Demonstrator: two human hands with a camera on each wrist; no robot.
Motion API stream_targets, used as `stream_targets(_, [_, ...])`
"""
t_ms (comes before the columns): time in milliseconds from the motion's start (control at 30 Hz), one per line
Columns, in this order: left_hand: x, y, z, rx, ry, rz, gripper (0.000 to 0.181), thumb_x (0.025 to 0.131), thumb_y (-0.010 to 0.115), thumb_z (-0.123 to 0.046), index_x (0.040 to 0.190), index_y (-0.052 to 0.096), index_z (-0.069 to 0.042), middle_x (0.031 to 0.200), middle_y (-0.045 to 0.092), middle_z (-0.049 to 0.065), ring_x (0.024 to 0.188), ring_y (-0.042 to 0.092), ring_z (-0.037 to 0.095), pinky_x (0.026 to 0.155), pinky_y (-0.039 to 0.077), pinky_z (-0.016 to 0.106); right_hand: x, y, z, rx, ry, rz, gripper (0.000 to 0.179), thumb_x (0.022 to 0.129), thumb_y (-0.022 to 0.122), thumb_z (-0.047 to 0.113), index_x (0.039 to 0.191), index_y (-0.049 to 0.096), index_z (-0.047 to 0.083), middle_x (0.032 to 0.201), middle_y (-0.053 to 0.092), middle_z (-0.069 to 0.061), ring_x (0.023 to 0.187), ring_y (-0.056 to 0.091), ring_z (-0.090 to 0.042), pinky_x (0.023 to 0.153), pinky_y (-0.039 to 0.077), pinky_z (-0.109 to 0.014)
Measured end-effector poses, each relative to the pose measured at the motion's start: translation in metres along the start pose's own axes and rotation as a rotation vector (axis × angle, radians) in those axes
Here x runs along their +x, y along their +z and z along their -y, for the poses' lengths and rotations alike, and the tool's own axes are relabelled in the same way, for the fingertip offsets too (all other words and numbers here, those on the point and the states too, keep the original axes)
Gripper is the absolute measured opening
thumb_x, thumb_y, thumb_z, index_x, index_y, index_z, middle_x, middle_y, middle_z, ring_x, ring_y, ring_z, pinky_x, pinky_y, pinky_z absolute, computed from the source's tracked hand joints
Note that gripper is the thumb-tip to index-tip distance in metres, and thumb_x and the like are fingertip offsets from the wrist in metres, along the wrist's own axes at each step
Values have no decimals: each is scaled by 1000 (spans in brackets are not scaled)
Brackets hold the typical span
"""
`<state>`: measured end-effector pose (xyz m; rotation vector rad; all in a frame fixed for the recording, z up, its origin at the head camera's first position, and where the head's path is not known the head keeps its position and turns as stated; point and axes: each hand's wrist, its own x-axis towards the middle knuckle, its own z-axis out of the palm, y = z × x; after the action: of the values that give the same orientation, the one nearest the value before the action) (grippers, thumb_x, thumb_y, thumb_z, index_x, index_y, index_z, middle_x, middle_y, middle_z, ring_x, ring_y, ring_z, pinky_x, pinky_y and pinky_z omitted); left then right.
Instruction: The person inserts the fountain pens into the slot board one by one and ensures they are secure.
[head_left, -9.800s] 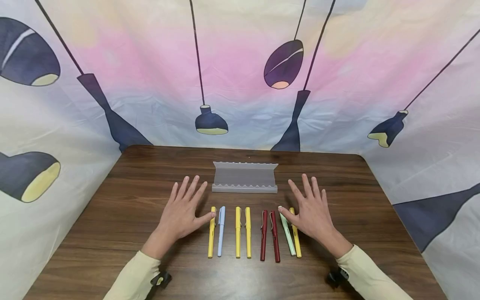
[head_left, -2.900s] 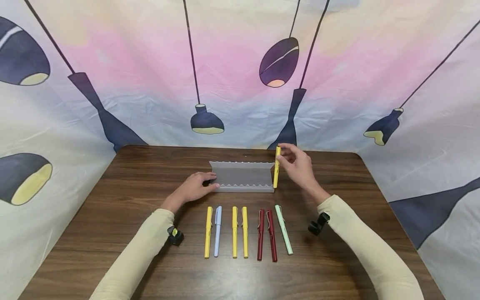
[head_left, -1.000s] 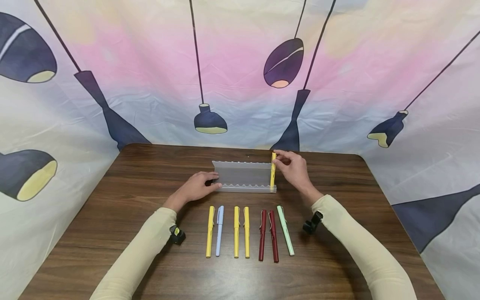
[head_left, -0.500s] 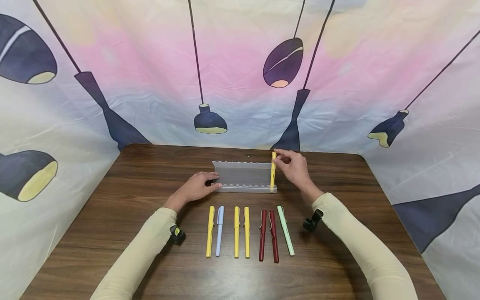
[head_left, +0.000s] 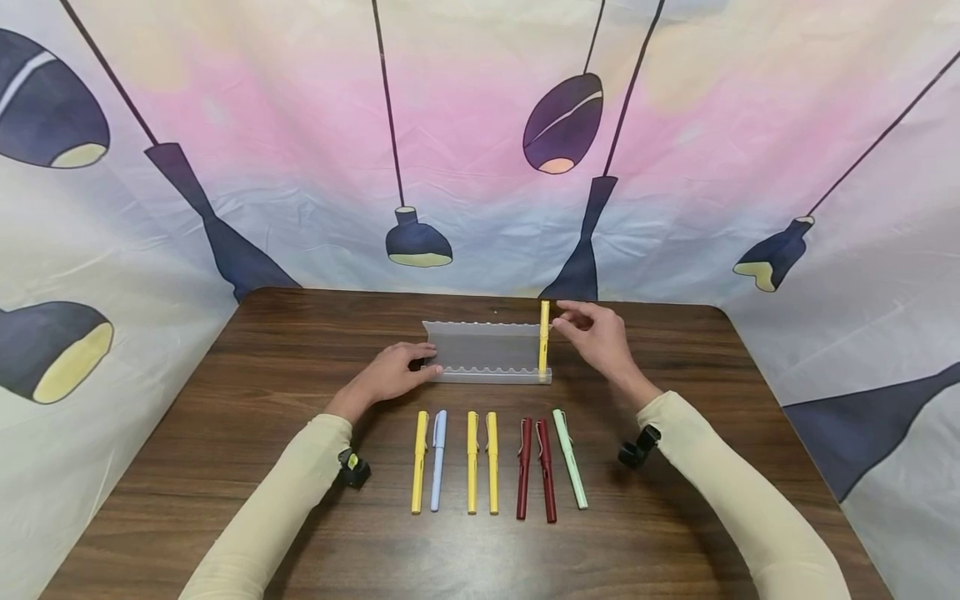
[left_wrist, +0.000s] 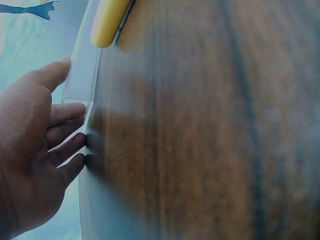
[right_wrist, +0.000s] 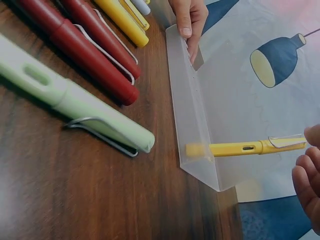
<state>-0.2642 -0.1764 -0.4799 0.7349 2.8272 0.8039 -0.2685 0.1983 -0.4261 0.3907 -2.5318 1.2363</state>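
Yellow capped pen (head_left: 543,342) leans in the right end of the translucent pen rack (head_left: 480,348), just right of the frame's centre. The right hand (head_left: 600,335), fingers loosely bent around nothing, is just beside its top. The left hand (head_left: 388,372) grips the rack's left end. Seven pens (head_left: 492,462) lie lower centre.

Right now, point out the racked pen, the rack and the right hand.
Racked pen (right_wrist: 231,149): right wrist view, on its barrel.
Rack (head_left: 483,350): head view, bare panel between its notched edges.
Right hand (head_left: 602,335): head view, back of the hand.
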Motion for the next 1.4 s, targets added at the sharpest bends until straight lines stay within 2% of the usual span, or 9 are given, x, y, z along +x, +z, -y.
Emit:
stream_targets(267, [0, -1, 2, -14, -26, 11, 59, 103, 60, -45, 144, 58, -3, 151, 53, 15, 144, 43, 39, 117, 35, 57, -19, -12, -2, 2, 28, 30, 32, 93, 79, 26, 122, 76, 14, 95, 76, -5, 81, 69, -18, 69, 54, -25])
stream_targets(533, [0, -1, 2, -10, -21, 6, 61, 102, 60, -46, 144, 58, -1, 150, 54, 16, 143, 43, 40, 117, 35, 58, -46, -18, -2, -32, 63, 99, 36, 94, 77, 31, 125, 75, 12, 97, 76, -4, 81, 67, -16, 68, 53, -27])
stream_targets(800, [-1, 0, 1, -15, -15, -7, 60, 102, 61, -44, 143, 58, 0, 149, 55, 17, 142, 44, 40, 116, 35, 58, -72, -15, -1, -7, 76, 189, 39, 92, 79, 28, 126, 74, 9, 95, 76, 0, 83, 70, -14, 74, 58, -32])
stream_targets(1000, [0, 0, 1, -24, -21, -5, 60, 102, 62, -43, 143, 58, 0, 149, 55, 16, 143, 44, 39, 116, 36, 57, -90, -11, 0, -7, 113, 234, 40, 92, 79, 29, 125, 74, 8, 95, 76, 1, 83, 70, -12, 73, 58, -31])
stream_targets(1400, [3, 2, 2, -23, -16, -6, 59, 101, 62, -43, 143, 59, -1, 149, 55, 16, 143, 45, 38, 116, 37, 56, -114, -2, -6, -105, 87, 290, 35, 87, 84, 24, 118, 77, 9, 94, 74, 2, 76, 66, -5, 65, 55, -23])
